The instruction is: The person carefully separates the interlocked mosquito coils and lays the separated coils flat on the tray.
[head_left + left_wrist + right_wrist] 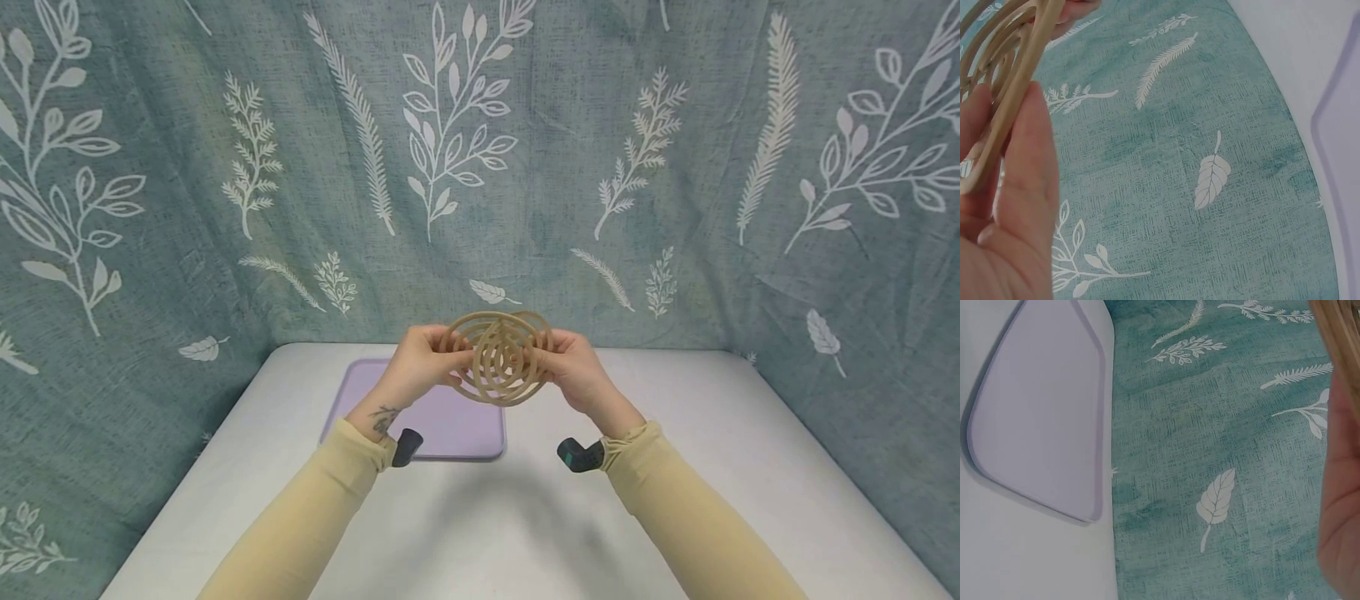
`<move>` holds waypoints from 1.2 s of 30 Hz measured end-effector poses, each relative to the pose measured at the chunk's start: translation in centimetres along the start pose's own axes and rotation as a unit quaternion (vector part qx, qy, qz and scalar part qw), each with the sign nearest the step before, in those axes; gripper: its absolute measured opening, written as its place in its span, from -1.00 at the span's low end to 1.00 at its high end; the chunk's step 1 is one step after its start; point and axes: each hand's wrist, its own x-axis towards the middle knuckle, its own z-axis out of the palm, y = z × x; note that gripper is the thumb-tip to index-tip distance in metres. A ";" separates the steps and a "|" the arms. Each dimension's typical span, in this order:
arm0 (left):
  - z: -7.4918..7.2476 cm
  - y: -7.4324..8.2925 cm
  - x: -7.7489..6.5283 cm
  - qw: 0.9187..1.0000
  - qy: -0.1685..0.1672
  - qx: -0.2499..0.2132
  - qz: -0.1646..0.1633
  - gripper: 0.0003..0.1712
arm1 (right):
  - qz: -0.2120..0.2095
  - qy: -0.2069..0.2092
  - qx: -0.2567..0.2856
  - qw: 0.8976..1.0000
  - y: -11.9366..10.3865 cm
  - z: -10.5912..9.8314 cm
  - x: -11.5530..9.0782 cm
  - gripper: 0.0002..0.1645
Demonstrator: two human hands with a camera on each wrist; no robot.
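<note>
A round tan trivet (501, 360) of looped, openwork rings is held up in front of me, above the table, with its face towards the head camera. My left hand (422, 364) pinches its left edge, thumb on the near face and fingers behind. On the opposite side, the right hand (579, 372) grips the edge in the same way. In the left wrist view the trivet (1019, 87) appears nearly edge-on between thumb and fingers. Only a sliver of the trivet (1342, 347) shows in the right wrist view, beside part of the right hand (1342, 512).
A lilac rectangular tray (450, 429) lies on the white table (675, 450), behind and below the left hand. Green curtain fabric (540, 183) with white leaf prints hangs along the table's back and sides. Dark devices sit at both wrists.
</note>
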 end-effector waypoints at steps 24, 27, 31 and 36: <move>0.0 0.3 -0.1 0.999 0.045 -0.004 0.024 -0.85 | -0.067 0.037 -0.022 0.997 -1.6 0.3 -0.5 -0.78; 0.0 0.3 -0.1 0.998 0.051 -0.011 0.022 -0.85 | -0.064 0.051 -0.024 0.996 -1.7 0.4 -0.6 -0.68; 0.2 0.3 -0.1 0.998 0.058 -0.024 0.024 -0.85 | -0.065 0.080 -0.017 0.995 -1.7 0.8 -0.6 -0.64; 0.4 0.4 -0.1 0.996 0.071 -0.037 0.027 -0.84 | -0.078 0.110 -0.005 0.991 -1.6 1.1 -0.5 -0.67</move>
